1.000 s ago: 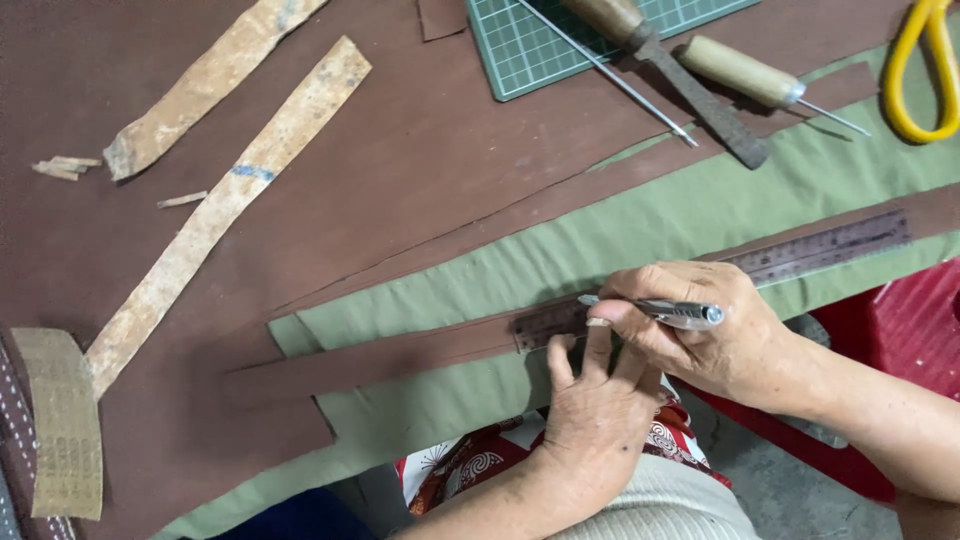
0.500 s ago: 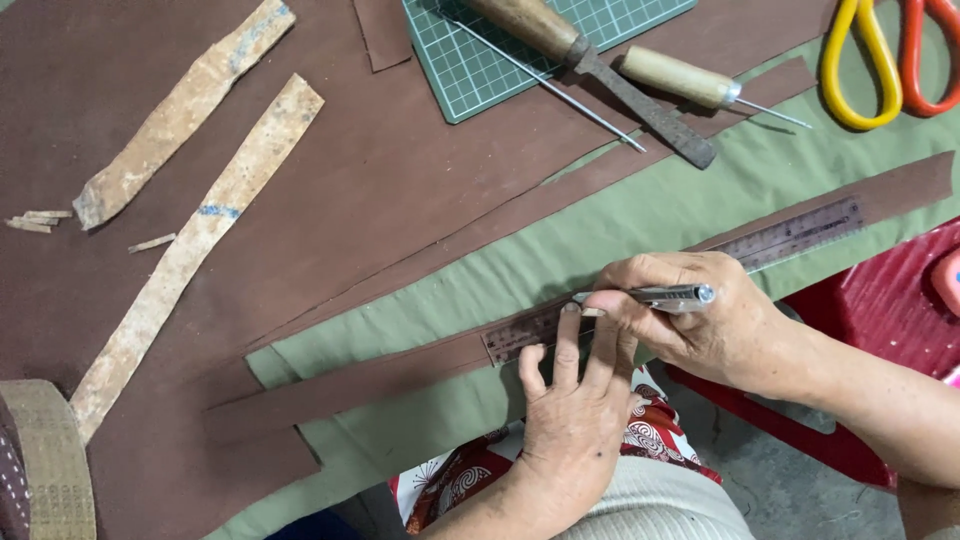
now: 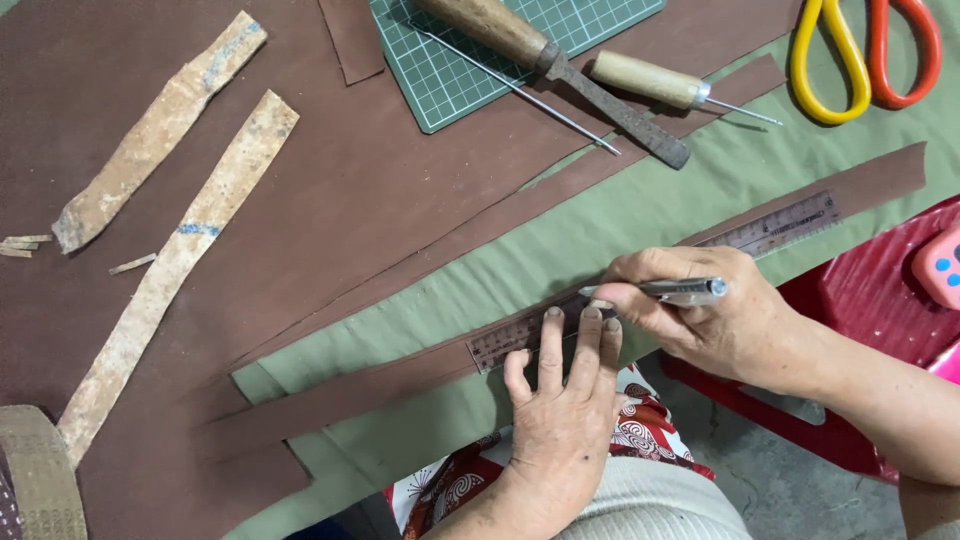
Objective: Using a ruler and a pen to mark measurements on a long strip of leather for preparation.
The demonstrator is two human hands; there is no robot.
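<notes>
Head view: the left hand (image 3: 562,420) is pressed flat, fingers spread a little, pinning a metal ruler (image 3: 660,280) down on a long brown leather strip (image 3: 400,375) that runs from near left to far right across the green cloth (image 3: 650,200), while the right hand (image 3: 705,315) just right of it is closed around a silver pen-like tool (image 3: 670,291) with its tip at the ruler's far edge. Farther back there's a green cutting mat (image 3: 470,60) with a wooden-handled chisel (image 3: 550,65) and an awl (image 3: 670,88) lying across it, yellow and orange scissors (image 3: 860,55) at far right. Two pale worn strips (image 3: 170,200) lie on the big brown leather sheet (image 3: 330,190) over on the left.
</notes>
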